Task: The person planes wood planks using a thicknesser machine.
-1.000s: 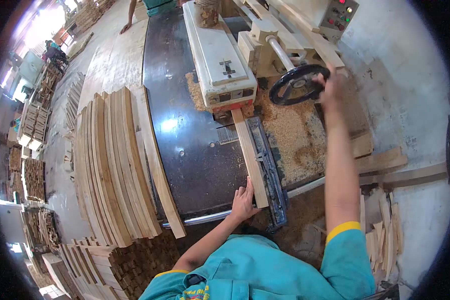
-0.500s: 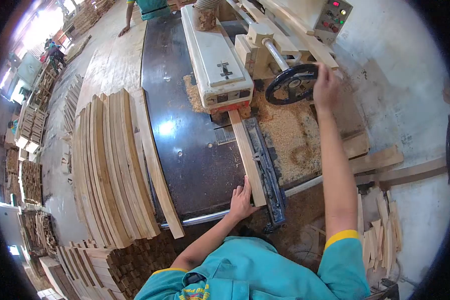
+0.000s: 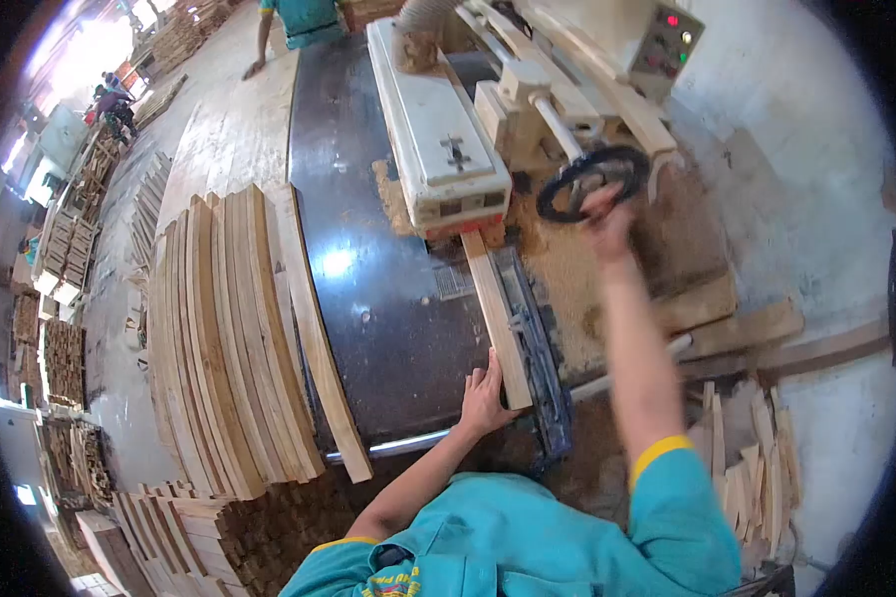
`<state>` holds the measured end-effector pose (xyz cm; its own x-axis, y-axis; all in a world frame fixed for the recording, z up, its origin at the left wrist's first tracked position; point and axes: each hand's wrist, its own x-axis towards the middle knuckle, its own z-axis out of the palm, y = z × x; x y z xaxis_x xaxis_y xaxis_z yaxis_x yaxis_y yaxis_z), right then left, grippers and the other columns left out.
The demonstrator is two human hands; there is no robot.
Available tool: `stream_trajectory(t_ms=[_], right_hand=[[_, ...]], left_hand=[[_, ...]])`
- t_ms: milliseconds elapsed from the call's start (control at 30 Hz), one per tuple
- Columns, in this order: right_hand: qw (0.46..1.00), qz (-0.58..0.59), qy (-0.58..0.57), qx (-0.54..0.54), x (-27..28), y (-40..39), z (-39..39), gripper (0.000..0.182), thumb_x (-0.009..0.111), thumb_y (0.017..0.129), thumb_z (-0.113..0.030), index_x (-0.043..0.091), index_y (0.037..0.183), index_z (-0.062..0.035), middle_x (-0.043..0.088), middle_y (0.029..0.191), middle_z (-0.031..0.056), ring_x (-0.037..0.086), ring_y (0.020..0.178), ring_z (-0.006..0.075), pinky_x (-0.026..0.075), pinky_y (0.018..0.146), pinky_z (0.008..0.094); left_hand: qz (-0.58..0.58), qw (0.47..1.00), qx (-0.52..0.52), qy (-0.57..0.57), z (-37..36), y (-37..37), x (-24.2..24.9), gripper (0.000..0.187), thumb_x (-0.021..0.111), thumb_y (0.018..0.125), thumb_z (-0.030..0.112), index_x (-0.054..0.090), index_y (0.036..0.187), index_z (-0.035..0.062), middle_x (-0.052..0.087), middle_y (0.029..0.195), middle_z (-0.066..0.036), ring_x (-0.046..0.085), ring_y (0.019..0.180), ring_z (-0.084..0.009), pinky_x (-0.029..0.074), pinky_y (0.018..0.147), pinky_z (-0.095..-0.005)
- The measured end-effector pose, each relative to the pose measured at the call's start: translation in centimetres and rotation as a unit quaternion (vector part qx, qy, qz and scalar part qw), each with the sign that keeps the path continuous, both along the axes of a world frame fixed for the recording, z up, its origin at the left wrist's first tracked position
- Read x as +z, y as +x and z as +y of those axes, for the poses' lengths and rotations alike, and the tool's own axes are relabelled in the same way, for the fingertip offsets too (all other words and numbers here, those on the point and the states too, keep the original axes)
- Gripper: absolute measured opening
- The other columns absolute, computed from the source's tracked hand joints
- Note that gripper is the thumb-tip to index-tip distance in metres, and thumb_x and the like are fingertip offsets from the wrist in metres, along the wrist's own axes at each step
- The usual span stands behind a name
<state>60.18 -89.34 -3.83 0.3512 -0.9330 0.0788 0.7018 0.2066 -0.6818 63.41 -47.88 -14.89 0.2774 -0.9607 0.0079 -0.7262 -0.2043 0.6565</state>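
Observation:
My left hand (image 3: pixel 484 400) lies against the near end of a wooden strip (image 3: pixel 495 318), fingers stretched along its left side. The strip's far end passes under the white machine housing (image 3: pixel 438 129), and its right side runs beside a dark metal guide (image 3: pixel 540 353). My right hand (image 3: pixel 607 219), blurred by motion, is at the lower rim of a black handwheel (image 3: pixel 565 194); its fingers are too smeared to make out a grip. Sawdust lies around the housing on the dark table (image 3: pixel 368 348).
Curved wooden strips (image 3: pixel 219 338) stand in a stack left of the table, with one loose strip (image 3: pixel 319 338) beside them. A co-worker (image 3: pixel 309 18) is at the far end. Offcuts (image 3: pixel 757 468) lie at the right, below a control panel (image 3: pixel 667 50).
My right hand has moved left and down, from the wheel's right side to its lower rim. The left hand stays at the strip's end. The view has shifted slightly.

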Motion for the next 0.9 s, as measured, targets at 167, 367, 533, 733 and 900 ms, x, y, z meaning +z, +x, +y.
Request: stream_trajectory(t_ms=[167, 367, 533, 733, 900], right_hand=[[0.91, -0.318, 0.265, 0.04, -4.6, 3.8, 1.3, 0.045, 0.046, 0.107, -0.052, 0.056, 0.09, -0.0114, 0.051, 0.071, 0.0004, 0.048, 0.058, 0.0168, 0.043, 0.056, 0.0287], [0.967, -0.141, 0.212, -0.031, 1.0, 3.2, 3.8, 0.03, 0.045, 0.107, -0.033, 0.053, 0.086, -0.0133, 0.039, 0.066, -0.0011, 0.041, 0.064, 0.0165, 0.04, 0.059, 0.0259], [0.963, -0.175, 0.202, -0.029, -1.9, 3.0, 2.3, 0.026, 0.047, 0.107, -0.034, 0.056, 0.092, -0.0136, 0.049, 0.075, -0.0023, 0.049, 0.07, 0.016, 0.041, 0.059, 0.0258], [0.978, 0.054, 0.192, -0.065, -1.9, 1.5, 6.0, 0.037, 0.047, 0.108, -0.041, 0.062, 0.105, -0.0075, 0.065, 0.094, 0.0069, 0.063, 0.08, 0.0192, 0.052, 0.076, 0.0349], [0.885, 0.464, 0.029, -0.034, -5.7, -5.3, 16.2, 0.041, 0.049, 0.109, -0.037, 0.061, 0.13, -0.0035, 0.065, 0.119, 0.0128, 0.064, 0.112, 0.0284, 0.051, 0.093, 0.0405]], left_hand=[[0.017, 1.0, 0.016, -0.008, -3.2, 3.0, -1.2, 0.142, 0.095, 0.064, 0.036, 0.002, 0.163, -0.0046, 0.049, 0.151, -0.021, 0.049, 0.114, -0.0406, 0.04, 0.101, -0.0506], [-0.018, 0.999, 0.026, 0.005, -6.7, 6.5, 0.0, 0.143, 0.094, 0.061, 0.037, 0.003, 0.162, -0.0066, 0.045, 0.156, -0.018, 0.05, 0.111, -0.043, 0.04, 0.101, -0.0507], [-0.036, 0.999, 0.024, 0.02, -9.6, 9.7, -1.0, 0.141, 0.094, 0.063, 0.04, 0.004, 0.164, -0.0022, 0.04, 0.161, -0.017, 0.048, 0.116, -0.0455, 0.037, 0.104, -0.0557], [-0.03, 0.997, 0.065, -0.012, -12.9, 12.6, -0.9, 0.129, 0.094, 0.065, 0.037, 0.017, 0.164, 0.0051, 0.065, 0.131, -0.022, 0.05, 0.118, -0.0493, 0.037, 0.105, -0.0601], [-0.074, 0.992, 0.103, -0.015, -14.8, 13.6, -0.5, 0.099, 0.091, 0.069, 0.031, 0.042, 0.15, 0.0016, 0.071, 0.115, -0.018, 0.054, 0.113, -0.0424, 0.041, 0.101, -0.0526]])
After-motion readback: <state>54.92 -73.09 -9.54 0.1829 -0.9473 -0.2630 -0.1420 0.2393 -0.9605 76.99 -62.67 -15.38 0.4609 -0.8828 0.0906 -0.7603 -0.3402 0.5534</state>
